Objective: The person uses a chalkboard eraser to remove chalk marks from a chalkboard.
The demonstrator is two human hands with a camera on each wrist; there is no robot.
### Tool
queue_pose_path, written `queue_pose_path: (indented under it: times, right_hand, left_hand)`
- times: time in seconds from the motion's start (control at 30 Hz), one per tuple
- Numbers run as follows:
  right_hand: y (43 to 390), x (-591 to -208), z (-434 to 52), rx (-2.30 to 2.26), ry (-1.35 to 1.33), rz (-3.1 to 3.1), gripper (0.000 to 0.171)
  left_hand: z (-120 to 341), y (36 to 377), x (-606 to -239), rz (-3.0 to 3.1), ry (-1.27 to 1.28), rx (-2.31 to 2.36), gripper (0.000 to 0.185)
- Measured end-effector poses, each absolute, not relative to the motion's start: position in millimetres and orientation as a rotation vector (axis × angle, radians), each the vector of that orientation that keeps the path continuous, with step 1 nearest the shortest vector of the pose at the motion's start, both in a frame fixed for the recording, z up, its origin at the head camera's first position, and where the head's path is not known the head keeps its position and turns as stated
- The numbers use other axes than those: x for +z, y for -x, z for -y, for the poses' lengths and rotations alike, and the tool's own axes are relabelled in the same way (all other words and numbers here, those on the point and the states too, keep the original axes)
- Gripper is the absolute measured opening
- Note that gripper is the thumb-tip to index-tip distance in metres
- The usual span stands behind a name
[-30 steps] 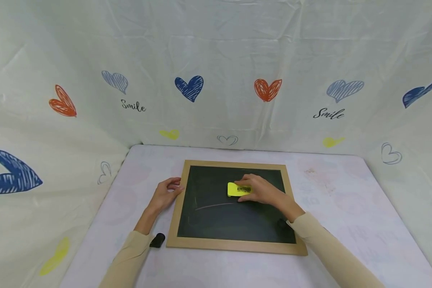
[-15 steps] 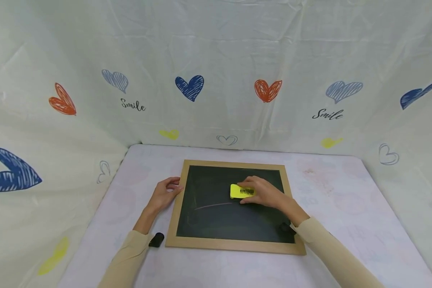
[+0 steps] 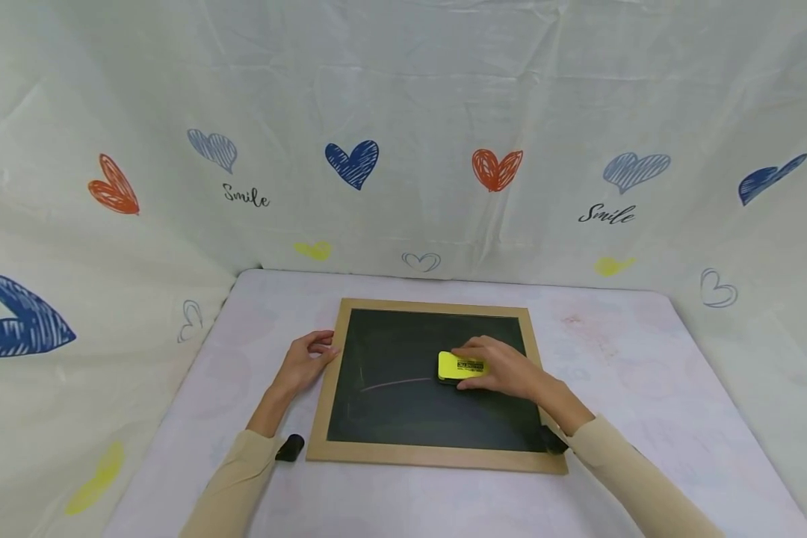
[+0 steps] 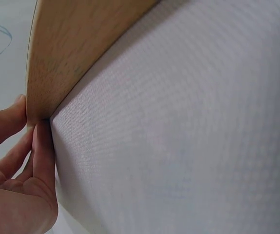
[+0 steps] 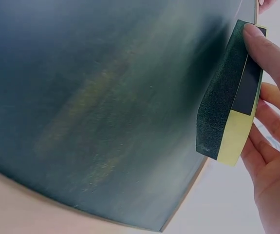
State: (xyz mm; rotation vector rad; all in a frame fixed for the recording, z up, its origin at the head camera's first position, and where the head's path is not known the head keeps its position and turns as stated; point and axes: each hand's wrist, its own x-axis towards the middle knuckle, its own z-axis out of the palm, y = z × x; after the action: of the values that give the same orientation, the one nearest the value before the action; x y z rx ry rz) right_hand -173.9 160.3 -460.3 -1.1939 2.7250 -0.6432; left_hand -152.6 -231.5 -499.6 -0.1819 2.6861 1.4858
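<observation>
A chalkboard in a light wooden frame lies on the white-covered table. My left hand grips its left edge, thumb at the top of the wooden frame and fingers against the side. Over the middle right of the board, my right hand holds a yellow eraser between thumb and fingers. The right wrist view shows the dark felt of the eraser, tilted and apart from the board surface. A thin pinkish chalk line crosses the board left of the eraser. Yellowish smears show on the board.
Black wrist-worn pieces sit by both cuffs, one at the left sleeve and one over the board's lower right corner. A white curtain printed with hearts surrounds the table. A faint reddish stain marks the table's right side.
My right hand has moved slightly right and toward me with the eraser, which now shows its dark underside edge. The left hand keeps its hold on the frame. The chalk line looks the same.
</observation>
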Motion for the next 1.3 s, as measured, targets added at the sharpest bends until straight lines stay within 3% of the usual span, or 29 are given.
queue_pose_path:
  times: [0.57,1.3]
  right_hand:
    - [155.0,-467.3,-162.2,-0.649,1.230,-2.740,0.057]
    - [158.3,-468.9,-145.7,-0.618,1.274,-2.734,0.059]
  left_hand:
    - [231.5,151.9,-500.0,-2.739,0.103,1.523,0.042]
    - [232.3,151.7,-496.8,-2.735,0.106,1.498,0.043]
